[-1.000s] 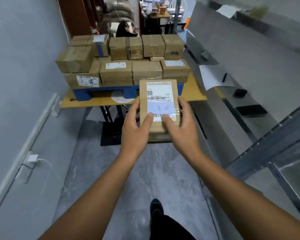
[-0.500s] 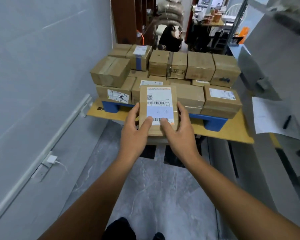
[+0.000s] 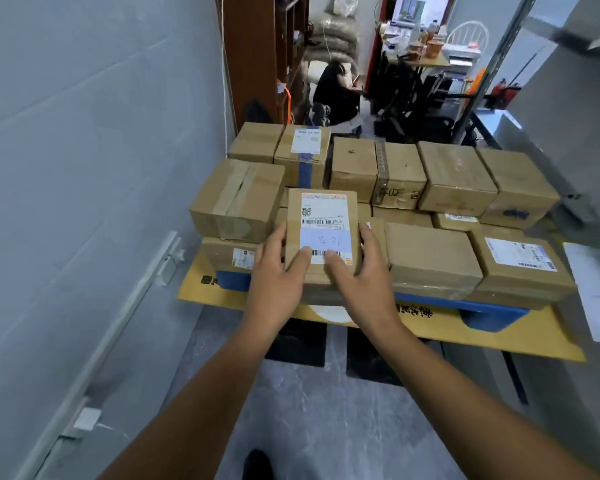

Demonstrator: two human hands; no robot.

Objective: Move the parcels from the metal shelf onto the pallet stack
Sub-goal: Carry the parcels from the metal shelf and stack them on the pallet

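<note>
I hold a brown cardboard parcel (image 3: 323,216) with a white shipping label and a blue note on top. My left hand (image 3: 278,268) grips its left side, thumb on the label. My right hand (image 3: 364,271) grips its right side, thumb on the label too. The parcel hovers over the front row of the pallet stack (image 3: 430,268), where several brown boxes lie in two layers on a blue pallet (image 3: 492,315). The pallet rests on a yellow board (image 3: 499,337). What lies under the held parcel is hidden.
A grey wall (image 3: 84,168) runs along the left with a cable duct. The metal shelf (image 3: 568,109) stands at the right, a paper sheet (image 3: 596,289) on it. A person in black (image 3: 336,91) crouches behind the stack near a brown cabinet (image 3: 253,57). Grey floor lies below.
I have walked closer to the pallet stack. The parcel in both hands has moved forward and now hangs over the stack's front row.
</note>
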